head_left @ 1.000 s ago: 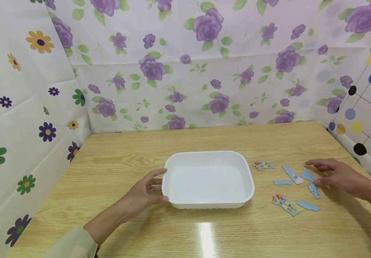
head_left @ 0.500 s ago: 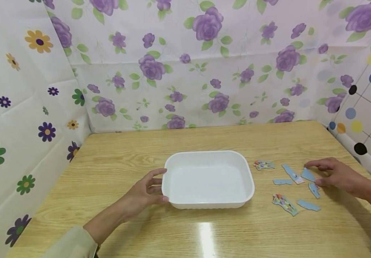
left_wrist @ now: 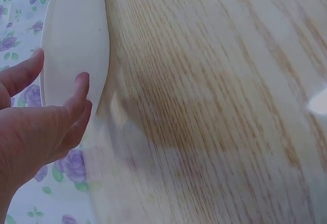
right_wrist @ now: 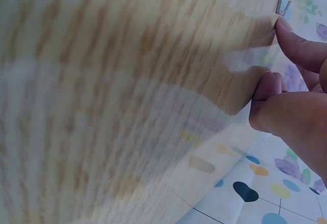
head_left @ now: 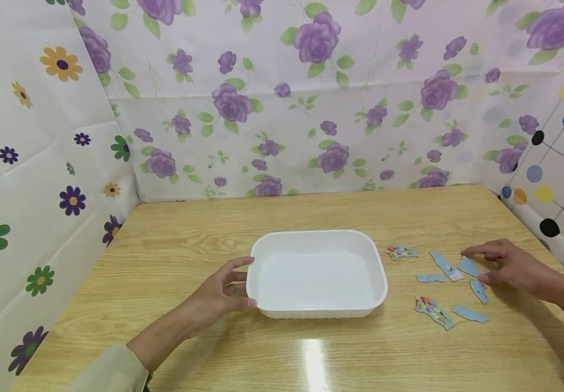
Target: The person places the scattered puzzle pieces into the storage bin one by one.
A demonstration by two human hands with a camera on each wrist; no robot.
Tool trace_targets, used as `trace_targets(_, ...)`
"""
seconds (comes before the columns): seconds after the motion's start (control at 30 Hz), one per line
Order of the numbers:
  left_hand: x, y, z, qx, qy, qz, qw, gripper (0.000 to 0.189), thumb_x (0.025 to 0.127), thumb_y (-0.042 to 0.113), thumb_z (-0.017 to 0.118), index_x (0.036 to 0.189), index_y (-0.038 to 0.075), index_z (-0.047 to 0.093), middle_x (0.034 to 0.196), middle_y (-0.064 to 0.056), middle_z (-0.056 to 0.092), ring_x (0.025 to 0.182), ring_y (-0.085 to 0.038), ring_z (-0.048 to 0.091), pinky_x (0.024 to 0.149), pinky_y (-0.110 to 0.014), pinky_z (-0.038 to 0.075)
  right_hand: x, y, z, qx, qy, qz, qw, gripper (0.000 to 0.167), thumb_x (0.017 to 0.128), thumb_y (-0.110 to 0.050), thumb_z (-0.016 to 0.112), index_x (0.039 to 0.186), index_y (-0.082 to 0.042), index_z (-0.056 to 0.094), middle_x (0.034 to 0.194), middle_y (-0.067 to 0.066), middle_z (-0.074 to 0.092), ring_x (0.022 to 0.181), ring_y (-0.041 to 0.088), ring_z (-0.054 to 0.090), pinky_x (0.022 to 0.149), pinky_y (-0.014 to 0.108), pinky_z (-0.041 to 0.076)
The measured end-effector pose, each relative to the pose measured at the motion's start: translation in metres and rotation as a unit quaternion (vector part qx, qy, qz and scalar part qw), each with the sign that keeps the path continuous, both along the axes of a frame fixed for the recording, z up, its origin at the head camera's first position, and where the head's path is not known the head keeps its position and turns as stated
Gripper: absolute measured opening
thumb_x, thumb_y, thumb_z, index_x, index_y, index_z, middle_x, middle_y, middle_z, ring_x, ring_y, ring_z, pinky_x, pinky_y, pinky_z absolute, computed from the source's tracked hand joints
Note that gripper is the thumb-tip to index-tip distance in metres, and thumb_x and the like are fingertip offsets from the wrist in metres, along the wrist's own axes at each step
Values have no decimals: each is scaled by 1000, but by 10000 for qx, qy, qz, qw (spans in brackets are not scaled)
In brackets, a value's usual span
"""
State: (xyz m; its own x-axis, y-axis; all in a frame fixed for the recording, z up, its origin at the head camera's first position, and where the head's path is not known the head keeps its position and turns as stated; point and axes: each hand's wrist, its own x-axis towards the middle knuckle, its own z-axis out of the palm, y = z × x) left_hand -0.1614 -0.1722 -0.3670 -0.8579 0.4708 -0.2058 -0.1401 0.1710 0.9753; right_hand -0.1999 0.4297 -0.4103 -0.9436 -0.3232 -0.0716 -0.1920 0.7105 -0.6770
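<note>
A white rectangular plastic tray sits mid-table. My left hand is at its left side, fingers spread and loosely bent, with thumb and fingertips at the rim; the left wrist view shows this hand beside the tray's wall. To the right lie several flat, irregular pieces resembling jigsaw pieces. My right hand rests by a blue triangular piece, index fingertip at its top and thumb at its lower right corner. Its other fingers are bent under. In the right wrist view, the right hand's fingertips meet the tabletop.
Around the right hand are blue pieces and multicoloured pieces, one of them near the tray's right rim. The wooden table meets flowered sheets behind and at the left, and a dotted sheet at the right.
My right index finger has shifted slightly left toward the triangular piece's top. The left hand and tray stay in place.
</note>
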Motion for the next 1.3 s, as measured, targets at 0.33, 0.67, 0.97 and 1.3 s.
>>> trace_targets(0.33,0,0,0,16,-9,-24,10000,88,82,11,77,151,13,23,143,-25,35,131,-40,41,99,-42,49,4,-1,-1,61,-171,-247,9995,56,87,-20,71,136,-1,50,138,31,22,119,56,33,76,18,46)
trace_targets(0.67,0,0,0,-47,-8,-3,10000,87,82,10,77,151,15,23,143,-25,35,131,-40,41,99,-43,48,4,1,2,254,-65,-392,9989,60,90,-29,68,138,0,45,141,31,33,122,53,38,75,17,48)
trace_targets(0.97,0,-1,1,-22,-44,-5,10000,87,82,9,76,150,15,24,142,-24,36,130,-39,42,98,-42,49,3,1,5,289,131,-686,9971,61,93,-33,65,141,-3,42,133,27,48,102,-10,43,74,22,51)
trace_targets(1.3,0,-1,1,12,-53,-37,10000,87,82,10,77,150,15,23,143,-24,35,131,-40,41,99,-42,48,-3,-8,23,45,225,-764,9968,60,95,-32,62,144,-7,38,136,24,42,97,-13,43,71,21,52)
